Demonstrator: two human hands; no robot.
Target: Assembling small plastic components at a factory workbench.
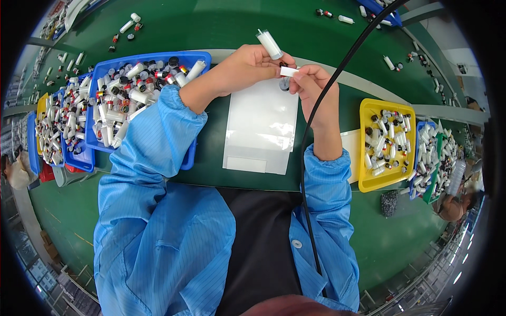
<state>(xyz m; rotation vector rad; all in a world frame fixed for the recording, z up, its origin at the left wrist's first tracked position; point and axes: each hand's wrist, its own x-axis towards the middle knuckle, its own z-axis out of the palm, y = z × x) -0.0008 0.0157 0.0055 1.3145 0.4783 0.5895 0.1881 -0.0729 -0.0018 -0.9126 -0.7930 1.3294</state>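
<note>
A worker in blue striped sleeves brings both bare hands together above a green tabletop (pixel 211 168), thumbs and fingertips meeting over a small white piece (pixel 289 71). The left hand (pixel 246 64) is partly closed, its fingers curled around the lower end of a clear-and-white cylinder (pixel 270 45), which juts up at a tilt, leaning toward the worker's left. The right hand (pixel 320 94), fingers bent, pinches the white piece between thumb and fingertips; the left fingertips are close against its other end, though whether they grip it too cannot be told. A dark round part (pixel 284 84) shows just below the white piece, by the right fingertips. Beneath the hands lie clear plastic bags (pixel 261 124), flat on the table. To the left, a blue tray (pixel 153 56) is heaped with white and clear cylinders and black, red and yellow-marked parts, partly hidden by the left sleeve (pixel 147 139). Beyond it stands another blue tray (pixel 79 158) of similar pieces. To the right, a yellow tray (pixel 390 180) holds a looser pile of small cylinders with dark ends. A black cable (pixel 337 69) crosses in front of the right hand.
</note>
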